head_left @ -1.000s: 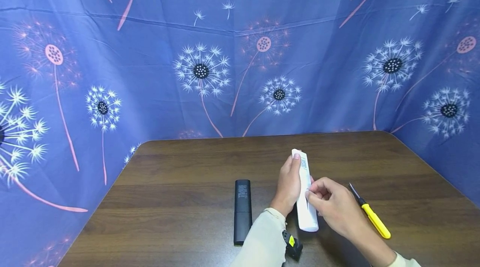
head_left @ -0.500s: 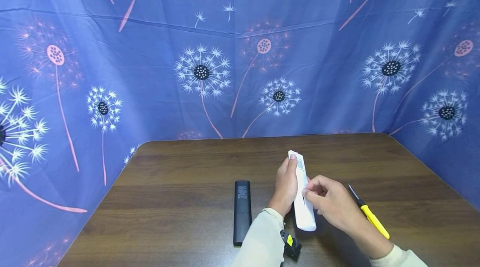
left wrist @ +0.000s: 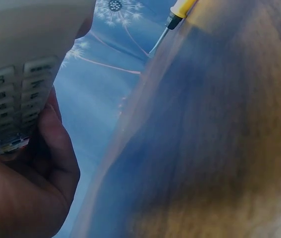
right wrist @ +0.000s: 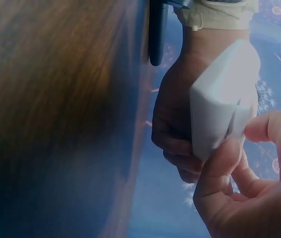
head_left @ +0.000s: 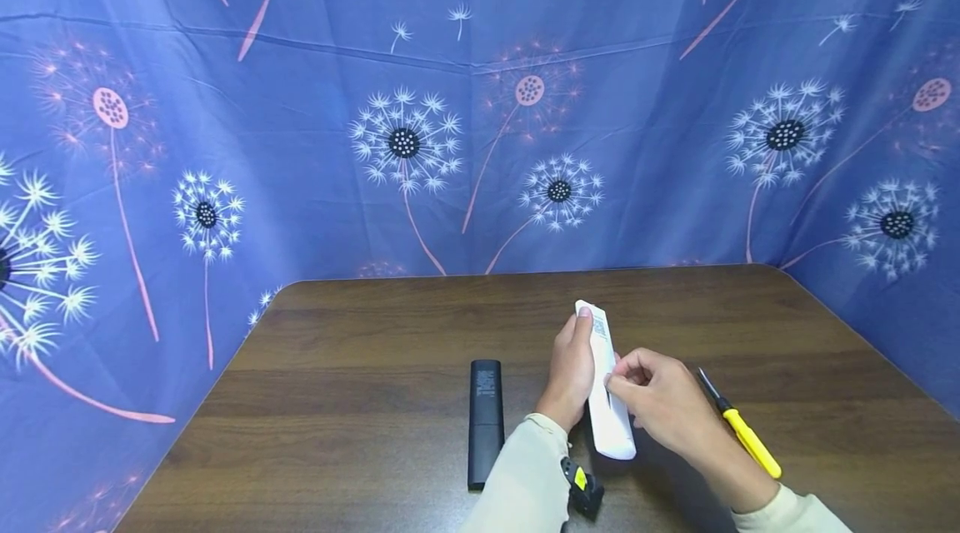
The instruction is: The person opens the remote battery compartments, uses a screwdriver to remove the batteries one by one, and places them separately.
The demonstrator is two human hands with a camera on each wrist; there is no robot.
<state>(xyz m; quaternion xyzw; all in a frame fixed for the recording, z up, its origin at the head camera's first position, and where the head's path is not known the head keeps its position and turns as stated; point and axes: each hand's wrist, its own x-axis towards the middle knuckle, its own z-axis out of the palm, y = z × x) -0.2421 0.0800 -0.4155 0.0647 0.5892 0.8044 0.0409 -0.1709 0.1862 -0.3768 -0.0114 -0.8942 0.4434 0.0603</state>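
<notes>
A white remote control (head_left: pixel 612 431) is gripped in my left hand (head_left: pixel 572 371), its back turned up and the thumb along its far end. In the left wrist view, the remote's button side (left wrist: pixel 28 39) faces the camera above the curled fingers (left wrist: pixel 61 148). My right hand (head_left: pixel 671 406) pinches the edge of the remote's battery cover with thumb and forefinger. A dark slit runs beside the cover (right wrist: pixel 240 119) in the right wrist view, where it stands slightly raised. What lies inside the compartment is hidden.
A black remote control (head_left: pixel 485 425) lies face down on the brown wooden table (head_left: pixel 337 400), left of my left forearm. On the right lies a yellow-handled screwdriver (head_left: pixel 750 440). A blue dandelion-print cloth (head_left: pixel 300 100) hangs behind the table.
Both hands and the white remote have shifted slightly left. A dark gap has appeared along the battery cover by my right fingertips. The black remote and screwdriver lie as before.
</notes>
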